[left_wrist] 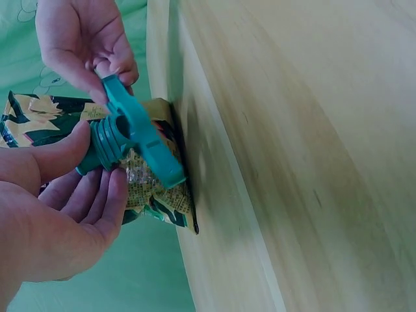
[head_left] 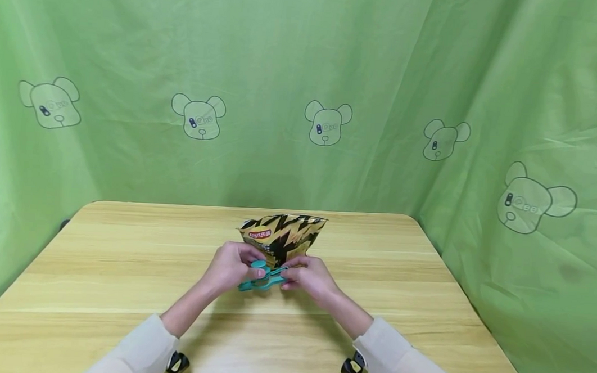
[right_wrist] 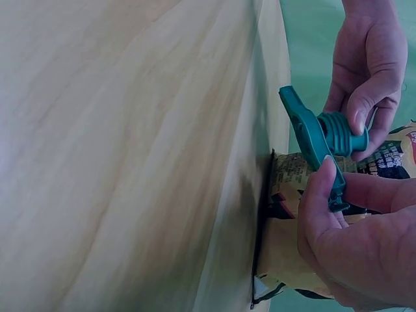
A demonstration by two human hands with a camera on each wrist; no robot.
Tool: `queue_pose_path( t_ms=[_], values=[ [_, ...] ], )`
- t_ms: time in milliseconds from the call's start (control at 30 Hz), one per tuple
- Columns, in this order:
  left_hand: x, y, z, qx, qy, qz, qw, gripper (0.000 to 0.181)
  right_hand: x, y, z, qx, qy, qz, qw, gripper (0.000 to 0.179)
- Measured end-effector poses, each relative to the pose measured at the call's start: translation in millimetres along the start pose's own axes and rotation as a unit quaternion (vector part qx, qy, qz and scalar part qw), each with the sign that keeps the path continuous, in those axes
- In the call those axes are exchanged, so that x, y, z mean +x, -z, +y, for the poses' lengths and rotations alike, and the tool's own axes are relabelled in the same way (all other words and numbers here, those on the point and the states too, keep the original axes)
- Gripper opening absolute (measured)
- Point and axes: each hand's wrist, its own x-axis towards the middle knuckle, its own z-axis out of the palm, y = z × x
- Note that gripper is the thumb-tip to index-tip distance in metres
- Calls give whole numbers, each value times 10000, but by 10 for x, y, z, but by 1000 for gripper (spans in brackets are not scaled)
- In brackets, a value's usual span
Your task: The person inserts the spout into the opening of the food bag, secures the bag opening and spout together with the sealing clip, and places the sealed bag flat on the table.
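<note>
In the head view, a teal bag clip (head_left: 267, 284) with a round ribbed spout (left_wrist: 107, 141) is between the two hands, near the middle of the table. My left hand (head_left: 229, 268) pinches the spout between thumb and fingers. The right hand (head_left: 310, 276) grips the other end of the clip, its thumb on top in the right wrist view. Just beyond the fingers is a black and gold Lay's chip bag (head_left: 280, 236), its wide end pointing away. The clip overlaps the near part of the bag in both wrist views, and the fingers hide some of it.
A light wooden table (head_left: 122, 256) spreads around the hands. Green curtain (head_left: 265, 49) with bear-head outlines hangs behind it and along the sides. Small black devices (head_left: 352, 367) sit at the wrists below the pale sleeves (head_left: 396, 355).
</note>
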Motion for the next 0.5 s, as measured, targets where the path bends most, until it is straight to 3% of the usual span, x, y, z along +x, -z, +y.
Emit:
queue_pose_path(
  t_ms=[500],
  values=[
    [10,53,-48,-174,241,40,9996,23,14,90,131,-535,-271,-82,9982,31]
  ],
)
